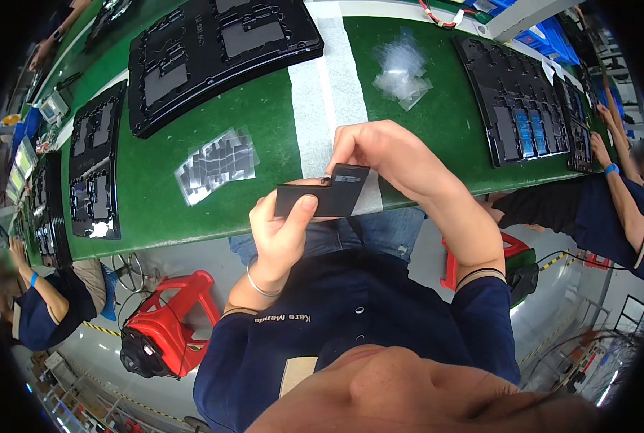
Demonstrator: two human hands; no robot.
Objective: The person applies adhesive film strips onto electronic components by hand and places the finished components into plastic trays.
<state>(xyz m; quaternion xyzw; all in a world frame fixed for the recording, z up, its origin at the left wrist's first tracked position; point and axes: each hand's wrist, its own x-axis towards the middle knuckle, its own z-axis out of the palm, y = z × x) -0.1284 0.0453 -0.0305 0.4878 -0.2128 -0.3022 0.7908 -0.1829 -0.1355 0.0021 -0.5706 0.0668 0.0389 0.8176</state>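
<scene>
My left hand [282,234] holds a flat black L-shaped part [322,193] by its lower left edge, thumb on top. My right hand [387,155] pinches the part's upper right end with its fingertips. Both hands hover over the near edge of a green conveyor belt [156,187]. On the belt to the left lies a clear sheet of dark stickers [216,164].
Black moulded trays lie on the belt: one [214,50] at the back, others [95,169] at left and one [517,101] at right. Crumpled clear film [403,72] lies near the white stripe [325,94]. Seated workers are at left and right. A red stool [170,317] stands below.
</scene>
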